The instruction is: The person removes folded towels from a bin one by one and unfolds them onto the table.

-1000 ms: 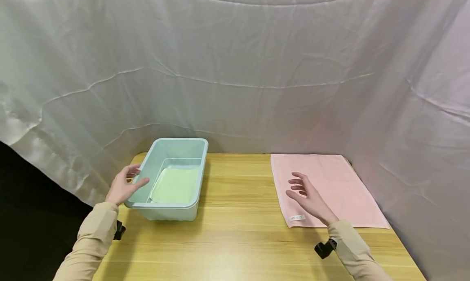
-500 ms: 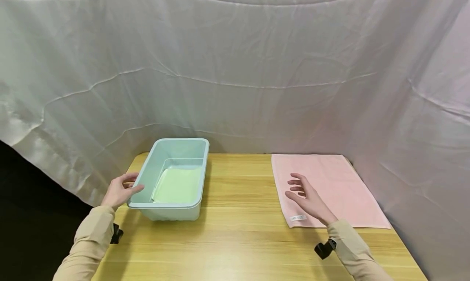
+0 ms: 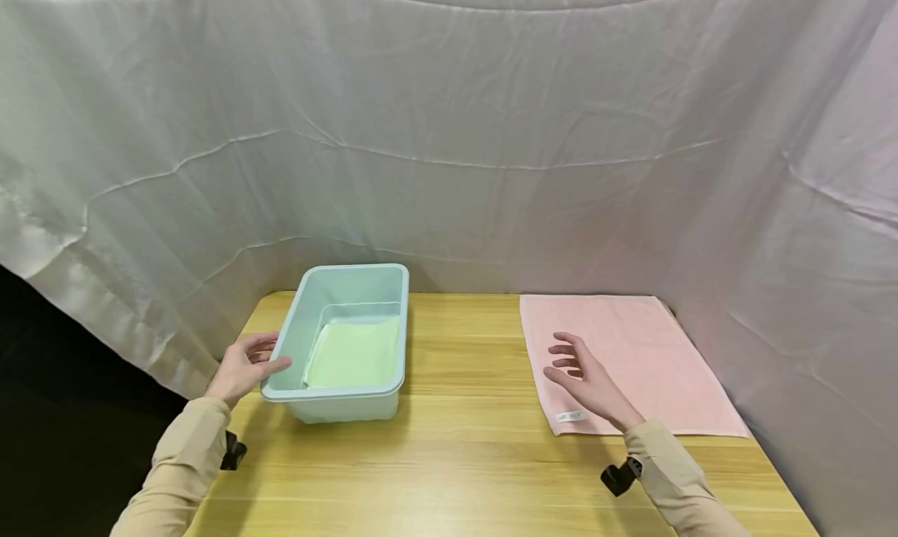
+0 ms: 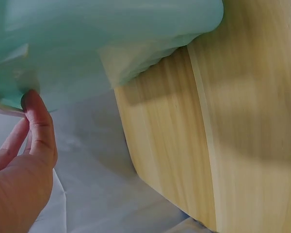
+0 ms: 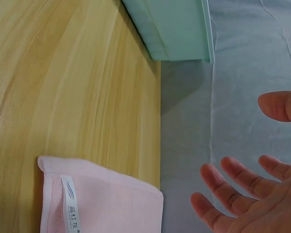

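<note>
A pale blue-green plastic bin (image 3: 344,407) stands at the left of the wooden table. Flat on its bottom lies a pale green piece that looks like a folded cloth (image 3: 354,355). My left hand (image 3: 243,368) holds the bin's left rim near the front corner, thumb over the rim and fingers along the outside; the left wrist view shows the thumb (image 4: 40,124) at the rim. Over the left part of a spread pink towel (image 3: 652,365), my right hand (image 3: 589,379) hovers with loosely bent fingers and holds nothing. The towel's white label (image 5: 71,204) shows in the right wrist view.
The wooden table (image 3: 449,475) stretches between bin and towel. A grey-white curtain (image 3: 449,132) hangs behind it and along the right side. Past the table's left edge lies a dark area (image 3: 63,412). Black wrist cameras sit below both sleeves.
My left hand first drew slightly left, then moved right again onto the rim. The bin has slid a little to the right. My right hand has stayed nearly still over the towel.
</note>
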A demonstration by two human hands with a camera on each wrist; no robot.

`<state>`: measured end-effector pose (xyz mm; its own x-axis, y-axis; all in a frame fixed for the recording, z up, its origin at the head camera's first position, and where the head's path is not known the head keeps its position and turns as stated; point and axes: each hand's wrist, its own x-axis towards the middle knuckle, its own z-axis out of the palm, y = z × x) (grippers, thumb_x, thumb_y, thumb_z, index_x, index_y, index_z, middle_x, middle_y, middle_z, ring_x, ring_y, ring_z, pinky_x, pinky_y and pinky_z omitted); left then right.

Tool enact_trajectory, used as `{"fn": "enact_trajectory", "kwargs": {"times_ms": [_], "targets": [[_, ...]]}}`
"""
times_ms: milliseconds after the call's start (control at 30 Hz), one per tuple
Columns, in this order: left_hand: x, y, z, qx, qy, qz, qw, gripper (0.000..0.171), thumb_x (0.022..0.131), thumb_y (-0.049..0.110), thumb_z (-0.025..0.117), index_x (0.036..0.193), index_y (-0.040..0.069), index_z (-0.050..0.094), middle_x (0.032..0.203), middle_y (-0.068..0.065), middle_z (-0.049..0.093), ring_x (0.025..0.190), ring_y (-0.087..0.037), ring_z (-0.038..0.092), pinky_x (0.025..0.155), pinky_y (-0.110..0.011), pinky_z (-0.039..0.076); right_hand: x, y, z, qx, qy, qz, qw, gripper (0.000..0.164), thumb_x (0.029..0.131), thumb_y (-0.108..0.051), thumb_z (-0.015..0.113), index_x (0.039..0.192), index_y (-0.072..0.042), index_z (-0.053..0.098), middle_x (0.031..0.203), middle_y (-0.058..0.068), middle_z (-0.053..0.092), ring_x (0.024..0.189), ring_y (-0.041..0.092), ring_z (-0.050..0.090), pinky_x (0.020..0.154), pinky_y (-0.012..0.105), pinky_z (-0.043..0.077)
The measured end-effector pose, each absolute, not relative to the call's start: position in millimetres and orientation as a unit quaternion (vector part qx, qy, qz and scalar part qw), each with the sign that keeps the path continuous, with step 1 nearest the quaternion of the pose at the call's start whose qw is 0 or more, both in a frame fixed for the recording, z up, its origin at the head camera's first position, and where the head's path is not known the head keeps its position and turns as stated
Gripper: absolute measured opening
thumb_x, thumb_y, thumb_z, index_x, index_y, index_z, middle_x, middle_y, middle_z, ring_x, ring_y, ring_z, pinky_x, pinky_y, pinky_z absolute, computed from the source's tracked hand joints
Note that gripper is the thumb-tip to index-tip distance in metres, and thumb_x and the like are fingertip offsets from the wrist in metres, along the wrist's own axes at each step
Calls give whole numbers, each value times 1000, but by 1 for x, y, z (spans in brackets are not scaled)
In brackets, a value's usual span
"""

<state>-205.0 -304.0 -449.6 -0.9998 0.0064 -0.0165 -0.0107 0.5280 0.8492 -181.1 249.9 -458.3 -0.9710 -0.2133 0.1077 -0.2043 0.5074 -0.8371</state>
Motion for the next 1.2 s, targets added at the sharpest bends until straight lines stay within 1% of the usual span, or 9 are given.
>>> {"fn": "enact_trajectory", "kwargs": {"times_ms": [67, 167, 233, 300, 467, 600, 700, 1033, 1200], "targets": [[-205, -301, -450, 4, 873, 488, 13, 66, 91, 11, 73, 144, -13, 42, 137, -36, 53, 92, 2, 59, 74, -14, 55, -181, 249, -458, -121, 868, -481, 5, 62, 100, -22, 64, 151, -7, 33, 138, 24, 55, 121, 40, 59, 93, 30, 54], [-205, -296, -449, 7, 873, 488, 20, 66, 91, 12, 74, 144, -13, 42, 137, -36, 53, 97, -5, 63, 74, -16, 56, -181, 248, -458, -125, 868, -481, 6, 62, 99, -22, 64, 151, -7, 33, 138, 24, 55, 121, 40, 59, 94, 32, 55], [-205, -292, -450, 4, 872, 488, 25, 66, 91, 13, 74, 143, -12, 43, 137, -35, 53, 99, -11, 64, 74, -17, 56, -181, 247, -458, -127, 869, -478, 5, 62, 99, -22, 64, 151, -7, 33, 138, 24, 56, 121, 39, 59, 95, 36, 55], [-205, -288, -450, 2, 872, 489, 30, 66, 90, 13, 75, 143, -11, 44, 138, -34, 54, 101, -13, 65, 74, -18, 57, -181, 245, -457, -129, 870, -476, 4, 62, 99, -22, 64, 151, -7, 34, 139, 23, 56, 122, 39, 59, 97, 42, 54], [-204, -278, -450, 6, 863, 503, 41, 66, 89, 13, 76, 142, -10, 45, 137, -33, 55, 96, -7, 64, 75, -19, 58, -181, 241, -456, -136, 874, -466, -2, 61, 99, -23, 64, 151, -8, 34, 138, 22, 56, 123, 40, 58, 101, 54, 49], [-202, -271, -449, 11, 856, 515, 47, 65, 88, 13, 77, 141, -10, 47, 134, -33, 56, 90, -3, 63, 73, -20, 58, -181, 236, -454, -144, 879, -454, -7, 60, 99, -23, 64, 150, -7, 36, 137, 22, 57, 124, 41, 57, 103, 58, 47], [-201, -266, -449, 12, 852, 520, 49, 65, 87, 14, 78, 140, -10, 47, 133, -32, 57, 88, -2, 63, 72, -20, 58, -182, 232, -454, -151, 882, -446, -6, 60, 99, -23, 64, 150, -7, 36, 136, 22, 57, 125, 41, 57, 103, 60, 47], [-197, -247, -450, 16, 849, 526, 54, 67, 84, 14, 81, 139, -8, 50, 133, -30, 57, 90, -10, 65, 71, -21, 59, -185, 212, -445, -184, 890, -418, -10, 60, 98, -23, 65, 148, -4, 37, 132, 22, 59, 123, 43, 57, 103, 61, 47], [-194, -240, -451, 17, 847, 529, 56, 67, 84, 15, 82, 139, -8, 50, 133, -29, 56, 92, -14, 68, 72, -22, 59, -186, 203, -439, -201, 893, -402, -6, 62, 98, -25, 65, 149, -3, 37, 133, 22, 59, 125, 42, 56, 105, 62, 45]]}}
